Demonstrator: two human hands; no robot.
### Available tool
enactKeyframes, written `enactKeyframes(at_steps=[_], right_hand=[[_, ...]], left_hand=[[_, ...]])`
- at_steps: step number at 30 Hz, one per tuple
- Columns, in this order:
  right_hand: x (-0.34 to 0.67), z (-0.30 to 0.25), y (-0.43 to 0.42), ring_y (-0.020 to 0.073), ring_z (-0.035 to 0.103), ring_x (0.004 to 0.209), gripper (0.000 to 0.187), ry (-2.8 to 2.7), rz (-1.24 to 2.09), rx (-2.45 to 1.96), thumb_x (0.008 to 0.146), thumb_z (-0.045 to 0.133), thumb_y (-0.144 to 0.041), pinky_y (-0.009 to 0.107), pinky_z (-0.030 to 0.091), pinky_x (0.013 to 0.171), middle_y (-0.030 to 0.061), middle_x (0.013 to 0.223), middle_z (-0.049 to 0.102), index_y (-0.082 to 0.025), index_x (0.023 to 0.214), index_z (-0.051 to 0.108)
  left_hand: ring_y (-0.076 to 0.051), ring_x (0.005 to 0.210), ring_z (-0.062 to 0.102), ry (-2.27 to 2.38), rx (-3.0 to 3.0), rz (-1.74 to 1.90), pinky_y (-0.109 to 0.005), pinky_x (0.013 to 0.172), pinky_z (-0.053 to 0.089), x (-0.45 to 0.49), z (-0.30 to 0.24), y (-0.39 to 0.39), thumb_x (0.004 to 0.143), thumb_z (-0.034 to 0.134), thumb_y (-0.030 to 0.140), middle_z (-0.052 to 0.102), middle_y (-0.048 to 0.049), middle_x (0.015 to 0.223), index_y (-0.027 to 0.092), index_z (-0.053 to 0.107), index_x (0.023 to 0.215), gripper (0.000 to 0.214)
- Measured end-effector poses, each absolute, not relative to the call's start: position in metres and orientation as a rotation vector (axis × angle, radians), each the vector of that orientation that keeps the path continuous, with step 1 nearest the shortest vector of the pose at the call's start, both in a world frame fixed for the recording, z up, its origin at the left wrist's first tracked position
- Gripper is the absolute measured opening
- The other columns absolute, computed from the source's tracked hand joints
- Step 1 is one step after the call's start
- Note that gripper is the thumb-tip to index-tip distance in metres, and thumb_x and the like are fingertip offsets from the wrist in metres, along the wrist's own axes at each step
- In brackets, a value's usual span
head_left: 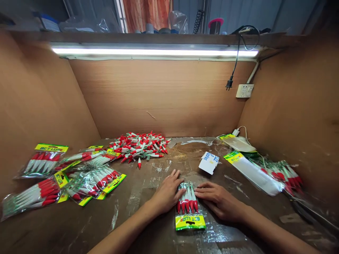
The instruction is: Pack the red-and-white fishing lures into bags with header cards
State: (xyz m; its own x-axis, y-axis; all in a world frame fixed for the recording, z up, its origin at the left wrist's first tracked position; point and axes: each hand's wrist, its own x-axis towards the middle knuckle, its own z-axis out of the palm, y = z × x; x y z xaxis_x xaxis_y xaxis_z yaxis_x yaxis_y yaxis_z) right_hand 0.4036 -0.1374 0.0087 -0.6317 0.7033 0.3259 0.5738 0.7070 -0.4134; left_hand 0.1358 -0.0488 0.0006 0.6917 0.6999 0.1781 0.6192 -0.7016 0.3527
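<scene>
A clear bag of red-and-white lures (pixel 188 206) with a yellow-green header card lies flat on the wooden table (pixel 159 233), close to me. My left hand (pixel 167 193) rests flat against the bag's left side, fingers stretched out. My right hand (pixel 217 198) lies flat against its right side, fingers extended toward the bag's top. Neither hand grips the bag.
A loose heap of red-and-white lures (pixel 140 144) sits at the back centre. Several filled bags (pixel 79 174) are spread at the left. Empty bags (pixel 251 169) and more lures (pixel 284 174) lie at the right, with a small white card (pixel 209 162). Wooden walls enclose the table; a wall socket (pixel 244 90) is at the back right.
</scene>
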Motion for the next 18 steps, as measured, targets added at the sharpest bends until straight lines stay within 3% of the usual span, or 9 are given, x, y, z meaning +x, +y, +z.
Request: enactKeyframes(at_steps=[2, 4, 6, 8, 11, 13, 16, 18], right_hand=[[0.403, 0.009, -0.14, 0.0249, 0.056, 0.125, 0.039, -2.435, 0.383, -0.994, 0.099, 0.047, -0.021, 0.043, 0.046, 0.107, 0.0069, 0.133, 0.065, -0.029, 0.135, 0.06], [0.407, 0.006, -0.138, 0.0258, 0.055, 0.124, 0.037, -2.396, 0.382, -1.035, 0.099, 0.048, -0.023, 0.044, 0.049, 0.104, 0.0065, 0.133, 0.065, -0.03, 0.133, 0.061], [0.417, -0.001, -0.133, 0.0273, 0.055, 0.124, 0.037, -2.317, 0.288, -1.105, 0.099, 0.048, -0.025, 0.046, 0.049, 0.102, 0.0079, 0.134, 0.064, -0.03, 0.134, 0.06], [0.433, -0.01, -0.123, 0.0292, 0.052, 0.126, 0.038, -2.189, 0.089, -1.221, 0.099, 0.047, -0.026, 0.049, 0.047, 0.104, 0.0096, 0.138, 0.06, -0.028, 0.136, 0.057], [0.46, -0.023, -0.107, 0.0323, 0.048, 0.132, 0.046, -2.006, -0.231, -1.42, 0.096, 0.051, -0.033, 0.053, 0.041, 0.109, 0.0112, 0.145, 0.052, -0.026, 0.142, 0.051], [0.473, -0.032, -0.097, 0.0343, 0.046, 0.133, 0.055, -1.979, -0.375, -1.516, 0.093, 0.055, -0.039, 0.054, 0.039, 0.11, 0.0121, 0.147, 0.049, -0.024, 0.145, 0.046], [0.48, -0.043, -0.086, 0.0361, 0.048, 0.13, 0.063, -2.04, -0.516, -1.602, 0.089, 0.059, -0.044, 0.054, 0.041, 0.107, 0.0137, 0.146, 0.05, -0.023, 0.147, 0.044], [0.477, -0.046, -0.078, 0.0361, 0.051, 0.125, 0.063, -2.078, -0.584, -1.626, 0.086, 0.06, -0.039, 0.052, 0.043, 0.103, 0.014, 0.143, 0.052, -0.022, 0.146, 0.045]], left_hand=[[-0.032, 0.148, 0.027, 0.988, 2.514, 0.492, -0.049, 0.117, 0.029, 0.139, 0.002, -0.053, 0.092, 0.061, 0.04, 0.043, -0.011, 0.154, 0.022, 0.065, 0.123, 0.036], [-0.034, 0.135, 0.047, 0.947, 2.327, 0.549, -0.046, 0.109, 0.039, 0.14, 0.006, -0.058, 0.084, 0.07, 0.038, 0.062, -0.0106, 0.135, 0.021, 0.067, 0.111, 0.032], [-0.03, 0.109, 0.065, 0.905, 2.092, 0.566, -0.04, 0.091, 0.052, 0.136, 0.013, -0.059, 0.078, 0.075, 0.039, 0.072, -0.0074, 0.108, 0.019, 0.065, 0.105, 0.035], [-0.025, 0.088, 0.069, 0.902, 1.89, 0.619, -0.032, 0.073, 0.055, 0.119, 0.026, -0.051, 0.076, 0.076, 0.04, 0.073, -0.0058, 0.096, 0.017, 0.063, 0.106, 0.04], [-0.023, 0.085, 0.069, 1.173, 1.855, 0.91, -0.03, 0.068, 0.055, 0.058, 0.06, -0.023, 0.081, 0.07, 0.041, 0.072, -0.0076, 0.103, 0.018, 0.06, 0.118, 0.045], [-0.021, 0.081, 0.069, 1.717, 1.926, 1.091, -0.029, 0.067, 0.055, -0.001, 0.09, 0.001, 0.085, 0.065, 0.042, 0.072, -0.0051, 0.102, 0.021, 0.058, 0.123, 0.044], [-0.029, 0.098, 0.066, 2.113, 1.83, 1.237, -0.039, 0.079, 0.054, -0.091, 0.128, 0.028, 0.09, 0.058, 0.034, 0.065, -0.0163, 0.118, 0.011, 0.043, 0.137, 0.054], [-0.037, 0.109, 0.06, 2.292, 1.814, 1.238, -0.05, 0.089, 0.049, -0.136, 0.14, 0.037, 0.086, 0.061, 0.026, 0.061, -0.0222, 0.123, 0.004, 0.042, 0.136, 0.058]])
